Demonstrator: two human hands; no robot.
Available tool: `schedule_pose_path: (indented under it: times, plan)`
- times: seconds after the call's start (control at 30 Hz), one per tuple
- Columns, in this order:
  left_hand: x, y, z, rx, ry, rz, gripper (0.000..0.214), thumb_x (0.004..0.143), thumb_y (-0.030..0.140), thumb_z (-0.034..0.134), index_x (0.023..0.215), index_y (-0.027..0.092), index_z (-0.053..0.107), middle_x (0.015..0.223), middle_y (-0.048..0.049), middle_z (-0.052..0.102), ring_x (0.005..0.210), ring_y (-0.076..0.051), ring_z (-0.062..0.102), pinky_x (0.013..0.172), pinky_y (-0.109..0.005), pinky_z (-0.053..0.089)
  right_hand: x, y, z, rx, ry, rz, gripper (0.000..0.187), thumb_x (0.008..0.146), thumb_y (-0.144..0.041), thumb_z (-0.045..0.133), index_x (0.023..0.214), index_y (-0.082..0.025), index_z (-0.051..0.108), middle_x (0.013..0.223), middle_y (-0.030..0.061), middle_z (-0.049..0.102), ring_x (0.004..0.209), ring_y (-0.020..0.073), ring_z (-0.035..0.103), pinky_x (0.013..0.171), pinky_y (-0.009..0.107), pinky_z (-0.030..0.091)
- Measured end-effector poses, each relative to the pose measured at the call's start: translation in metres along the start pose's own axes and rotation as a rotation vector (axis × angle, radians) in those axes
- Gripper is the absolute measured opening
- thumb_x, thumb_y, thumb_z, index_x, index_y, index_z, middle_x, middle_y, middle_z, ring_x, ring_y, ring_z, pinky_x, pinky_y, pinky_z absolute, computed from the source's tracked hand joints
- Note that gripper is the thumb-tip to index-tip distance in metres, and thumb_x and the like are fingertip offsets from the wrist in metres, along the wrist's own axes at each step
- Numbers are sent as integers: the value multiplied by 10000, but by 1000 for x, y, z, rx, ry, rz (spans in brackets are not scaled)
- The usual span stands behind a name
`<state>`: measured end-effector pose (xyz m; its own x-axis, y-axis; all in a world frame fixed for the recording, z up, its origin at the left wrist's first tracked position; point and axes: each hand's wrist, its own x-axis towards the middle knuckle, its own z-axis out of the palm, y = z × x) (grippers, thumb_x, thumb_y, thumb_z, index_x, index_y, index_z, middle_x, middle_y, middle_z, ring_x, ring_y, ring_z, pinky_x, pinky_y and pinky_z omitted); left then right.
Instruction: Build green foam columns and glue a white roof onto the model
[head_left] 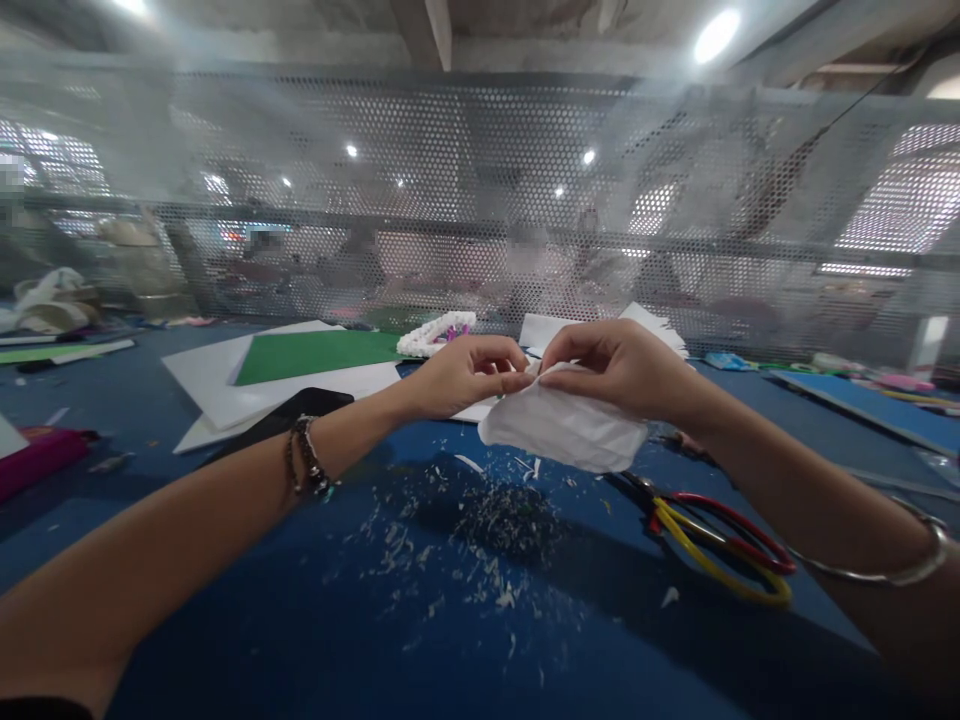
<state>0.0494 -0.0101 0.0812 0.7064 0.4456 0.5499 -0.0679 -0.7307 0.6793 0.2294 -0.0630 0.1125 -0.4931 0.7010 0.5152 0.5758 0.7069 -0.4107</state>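
A thin white sheet, like tissue or soft paper (566, 428), hangs in the air above a blue table (300, 620). My left hand (469, 375) pinches its upper left corner between thumb and fingers. Close beside it, my right hand (619, 370) is closed on the top edge of the same sheet, the fingertips of both hands almost touching. Small white paper scraps (502, 520) lie scattered beneath. To the right, below my right wrist, rest scissors (720, 545) with red and yellow handles.
A green sheet (315, 357) lies over white sheets (202, 375) at the back left, near a dark flat object (300, 408). Behind my hands sits a white beaded-looking piece (435, 333). A magenta case (45, 460) is at far left, a blue board (885, 405) at right. Perforated metal panels (465, 150) stand behind.
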Motion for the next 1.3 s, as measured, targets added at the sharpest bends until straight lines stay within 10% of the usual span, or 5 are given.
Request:
schedule_pose_path:
  times: [0.57,1.3]
  plan:
    - [-2,20,-19,509,-130,489,113,815,135,504,809,147,616,831,-67,622,773,-118,554,700,-227,425,-3,-9,2,172,47,-91,177,647,-252,694,731,-179,556,734,-10,613,697,111,577,653,248,478]
    - [-3,36,-22,447,-21,312,61,737,187,611,687,170,641,713,-13,652,709,-117,541,708,-261,405,-7,-13,12,45,156,-213,100,729,-249,615,740,-156,579,704,-5,603,669,87,547,620,208,447]
